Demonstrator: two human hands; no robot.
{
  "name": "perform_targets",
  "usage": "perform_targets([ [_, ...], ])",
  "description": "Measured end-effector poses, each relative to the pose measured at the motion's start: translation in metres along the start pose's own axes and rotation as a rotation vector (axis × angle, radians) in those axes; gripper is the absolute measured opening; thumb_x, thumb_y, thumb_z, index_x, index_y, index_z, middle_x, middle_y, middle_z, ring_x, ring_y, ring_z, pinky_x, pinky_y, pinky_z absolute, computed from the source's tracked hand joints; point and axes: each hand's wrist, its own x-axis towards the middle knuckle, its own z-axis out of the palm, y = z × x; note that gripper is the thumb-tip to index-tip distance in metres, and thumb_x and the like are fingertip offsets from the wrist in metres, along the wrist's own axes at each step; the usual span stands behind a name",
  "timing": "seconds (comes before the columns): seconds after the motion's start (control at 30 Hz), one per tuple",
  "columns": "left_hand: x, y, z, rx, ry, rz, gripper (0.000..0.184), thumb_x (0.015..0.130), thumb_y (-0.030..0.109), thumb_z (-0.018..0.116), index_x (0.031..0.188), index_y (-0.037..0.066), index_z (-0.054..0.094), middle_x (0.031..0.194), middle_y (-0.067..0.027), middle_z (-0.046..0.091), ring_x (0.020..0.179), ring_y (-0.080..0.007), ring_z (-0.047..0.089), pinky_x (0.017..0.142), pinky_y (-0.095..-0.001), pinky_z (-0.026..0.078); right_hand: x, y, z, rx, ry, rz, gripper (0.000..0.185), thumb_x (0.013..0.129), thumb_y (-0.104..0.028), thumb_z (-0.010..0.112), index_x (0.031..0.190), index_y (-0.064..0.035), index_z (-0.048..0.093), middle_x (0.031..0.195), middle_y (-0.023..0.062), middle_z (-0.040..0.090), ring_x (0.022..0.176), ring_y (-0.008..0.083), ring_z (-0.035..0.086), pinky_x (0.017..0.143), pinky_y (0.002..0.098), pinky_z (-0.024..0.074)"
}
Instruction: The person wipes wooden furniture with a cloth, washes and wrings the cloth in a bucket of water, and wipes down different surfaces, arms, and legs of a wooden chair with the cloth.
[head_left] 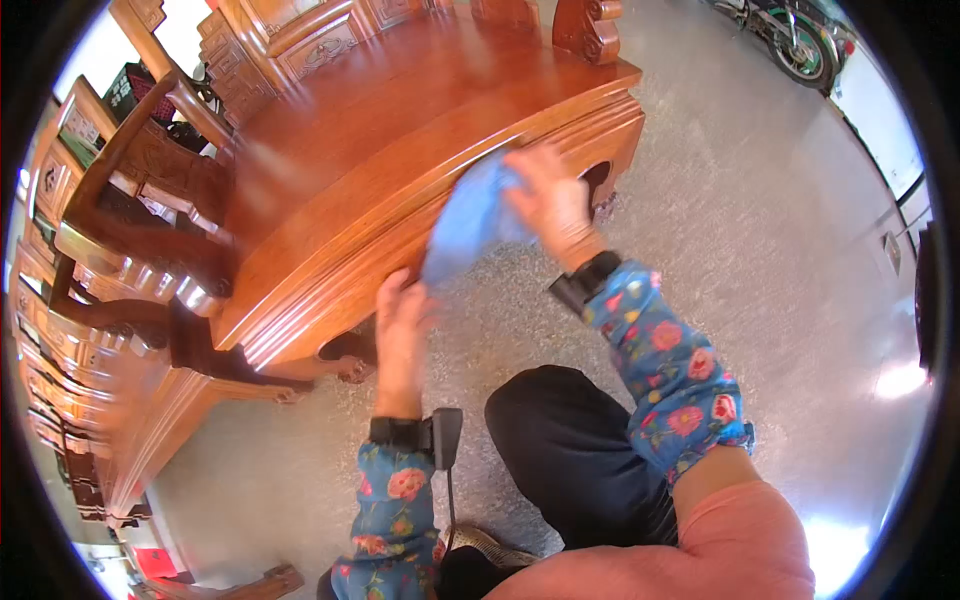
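Note:
A blue cloth [468, 222] hangs blurred against the carved front edge of a glossy reddish-brown wooden seat [400, 110]. My right hand [548, 195] is closed on the upper end of this cloth, close to the seat's front rail. Lower and to the left, my left hand [403, 325] is beside the cloth's bottom end, its fingertips at the wooden rail. Its fingers look loosely apart, though motion smears them, and I see nothing held in it. Both wrists wear black bands over floral sleeves.
A carved armrest [150, 240] rises at the seat's left, with more wooden furniture [60, 370] beyond it. Speckled grey floor [730, 220] lies below and to the right. A motorcycle [800, 45] stands at the top right. My bent knee [545, 420] is close below the hands.

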Motion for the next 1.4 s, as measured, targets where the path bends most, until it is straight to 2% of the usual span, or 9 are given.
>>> perform_targets([
  [0.2, 0.024, 0.001, 0.049, 0.121, -0.294, -0.184, 0.060, 0.094, 0.034, 0.059, 0.144, 0.010, 0.036, 0.132, -0.0094, 0.047, 0.111, -0.0227, 0.052, 0.090, -0.0360, 0.043, -0.007, 0.073, -0.012, -0.074, 0.284, 0.418, 0.028, 0.081, -0.012, 0.066, 0.108, -0.0090, 0.062, 0.101, 0.0116, 0.062, 0.094, 0.0299, 0.062, 0.081, 0.0382, 0.0515],
  [0.37, 0.034, 0.000, 0.071, -0.026, -0.344, -0.191, 0.061, 0.095, 0.040, 0.055, 0.144, 0.010, 0.035, 0.133, -0.0098, 0.048, 0.119, -0.0221, 0.050, 0.095, -0.0374, 0.041, -0.040, -0.009, -0.019, 1.007, -0.249, 0.552, 0.024, 0.086, -0.014, 0.070, 0.106, -0.0020, 0.065, 0.097, -0.0017, 0.065, 0.093, 0.0080, 0.056, 0.084, 0.0274, 0.0492],
  [0.5, 0.035, -0.012, 0.060, -0.025, -0.487, 0.150, 0.043, 0.105, 0.029, 0.030, 0.133, -0.001, 0.041, 0.130, -0.0128, 0.051, 0.119, -0.0212, 0.051, 0.101, -0.0361, 0.042, -0.042, -0.026, -0.029, 0.492, -0.130, 0.290, 0.043, 0.083, -0.016, 0.071, 0.121, -0.0016, 0.057, 0.116, 0.0166, 0.060, 0.102, 0.0278, 0.061, 0.089, 0.0350, 0.0479],
  [0.6, 0.028, 0.004, 0.054, -0.431, -0.318, -0.292, 0.046, 0.092, 0.009, 0.059, 0.134, 0.003, 0.041, 0.128, -0.0097, 0.054, 0.117, -0.0195, 0.054, 0.100, -0.0353, 0.043, -0.049, -0.038, -0.032, 0.598, -0.145, 0.150, 0.056, 0.080, -0.025, 0.073, 0.126, -0.0025, 0.052, 0.135, 0.0249, 0.043, 0.118, 0.0411, 0.049, 0.097, 0.0440, 0.0423],
  [0.7, 0.024, 0.023, 0.071, 0.817, -0.442, 0.339, 0.048, 0.100, 0.036, 0.045, 0.138, 0.007, 0.038, 0.131, -0.0097, 0.052, 0.120, -0.0212, 0.051, 0.103, -0.0414, 0.040, -0.040, -0.038, -0.050, 0.371, -0.204, -0.066, 0.066, 0.073, -0.031, 0.077, 0.126, -0.0009, 0.051, 0.144, 0.0246, 0.033, 0.127, 0.0437, 0.040, 0.103, 0.0476, 0.0360],
  [0.83, 0.024, 0.061, 0.088, 0.130, -0.620, 0.006, 0.054, 0.100, 0.028, 0.051, 0.145, 0.008, 0.029, 0.138, -0.0106, 0.045, 0.120, -0.0224, 0.050, 0.104, -0.0397, 0.039, -0.029, -0.032, -0.036, 0.411, -0.187, 0.034, 0.064, 0.071, -0.023, 0.077, 0.126, -0.0006, 0.053, 0.137, 0.0202, 0.045, 0.123, 0.0378, 0.046, 0.102, 0.0448, 0.0380],
  [1.0, 0.042, 0.127, 0.088, 0.983, -0.472, 0.261, 0.054, 0.092, 0.008, 0.059, 0.141, 0.004, 0.036, 0.139, -0.0152, 0.041, 0.119, -0.0268, 0.050, 0.096, -0.0387, 0.044, -0.008, 0.007, -0.025, 0.326, 0.066, 0.054, 0.046, 0.070, -0.009, 0.070, 0.115, -0.0013, 0.060, 0.132, 0.0158, 0.052, 0.120, 0.0354, 0.048, 0.100, 0.0457, 0.0380],
  [1.07, 0.067, 0.138, 0.089, 1.598, -0.264, 1.038, 0.057, 0.093, 0.023, 0.058, 0.142, 0.005, 0.037, 0.145, -0.0193, 0.035, 0.132, -0.0365, 0.036, 0.108, -0.0477, 0.030, -0.006, 0.020, -0.011, 0.150, 0.156, -0.013, 0.043, 0.071, -0.006, 0.066, 0.114, -0.0042, 0.061, 0.130, 0.0156, 0.052, 0.120, 0.0339, 0.048, 0.100, 0.0467, 0.0364],
  [1.4, 0.099, 0.131, 0.086, 1.788, -0.443, 0.906, 0.064, 0.088, 0.028, 0.063, 0.141, 0.004, 0.038, 0.151, -0.0231, 0.024, 0.137, -0.0437, 0.024, 0.112, -0.0537, 0.018, 0.048, 0.187, -0.032, 0.034, 0.730, 0.372, 0.031, 0.084, -0.012, 0.062, 0.114, -0.0042, 0.057, 0.117, 0.0204, 0.056, 0.109, 0.0407, 0.051, 0.095, 0.0487, 0.0400],
])
